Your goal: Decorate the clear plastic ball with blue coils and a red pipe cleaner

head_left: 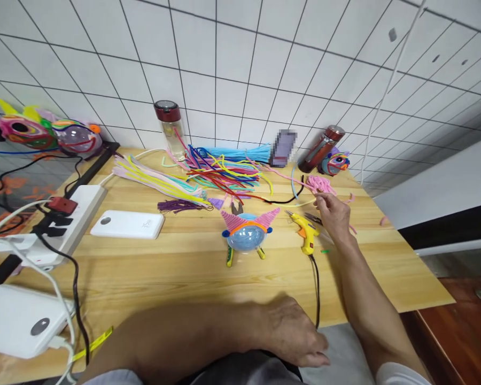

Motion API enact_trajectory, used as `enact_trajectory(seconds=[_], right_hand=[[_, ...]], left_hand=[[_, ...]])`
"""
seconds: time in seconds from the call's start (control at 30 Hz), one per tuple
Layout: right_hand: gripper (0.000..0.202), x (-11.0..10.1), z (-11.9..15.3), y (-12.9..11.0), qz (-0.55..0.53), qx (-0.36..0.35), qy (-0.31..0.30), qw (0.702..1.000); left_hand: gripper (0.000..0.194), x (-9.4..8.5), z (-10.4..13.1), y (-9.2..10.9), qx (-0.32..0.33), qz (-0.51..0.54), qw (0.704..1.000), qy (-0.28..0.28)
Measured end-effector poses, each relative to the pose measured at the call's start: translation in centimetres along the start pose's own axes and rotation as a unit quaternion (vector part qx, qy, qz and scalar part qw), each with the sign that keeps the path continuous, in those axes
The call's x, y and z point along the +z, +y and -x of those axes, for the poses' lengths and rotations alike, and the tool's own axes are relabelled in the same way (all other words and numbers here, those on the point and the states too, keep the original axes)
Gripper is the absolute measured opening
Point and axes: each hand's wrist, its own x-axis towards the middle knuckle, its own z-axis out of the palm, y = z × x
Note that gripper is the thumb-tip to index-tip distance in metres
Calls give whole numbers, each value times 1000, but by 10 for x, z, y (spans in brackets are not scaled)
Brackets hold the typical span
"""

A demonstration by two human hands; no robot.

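Note:
My right hand (334,211) reaches to the right side of the wooden table, thumb and forefinger pinched on a pink pipe cleaner (294,180) near a pink coiled bunch (321,183). My left hand (294,334) rests low at the table's front edge, palm down, fingers loosely stretched, with nothing visible in it. At the middle stands a clear ball figure (247,238) with pink pointed ears and an orange band. Green-and-yellow plier handles (229,256) stick out from under it. Left of my right hand lies a yellow glue gun (308,232), its nozzle pointing away.
Loose pipe cleaners (224,166) spread across the back. A glass bottle (170,128), a blurred phone (284,148) and a dark flask (322,148) stand by the tiled wall. White power banks (127,224) and a power strip (74,224) with cables lie to the left.

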Motion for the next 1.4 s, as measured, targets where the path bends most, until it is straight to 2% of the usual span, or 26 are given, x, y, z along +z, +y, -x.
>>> enact_trajectory(seconds=[0.13, 0.27, 0.53, 0.97, 1.4], right_hand=[[32, 3, 0, 0, -6, -5, -3, 1000], [31, 6, 0, 0, -5, -7, 5, 1000], [28, 6, -1, 0, -20, -5, 0, 1000], [27, 7, -3, 1, -40, 4, -18, 999], [27, 7, -2, -3, -29, -2, -28, 999]], left_hand=[[40, -6, 3, 1, -5, -1, 1000, -3], [39, -10, 6, 3, 5, -20, 999, 24], [36, -4, 8, 2, 34, -66, 995, 61], [32, 6, 12, -2, 47, -55, 989, 127], [34, 5, 10, -2, 46, -59, 991, 106]])
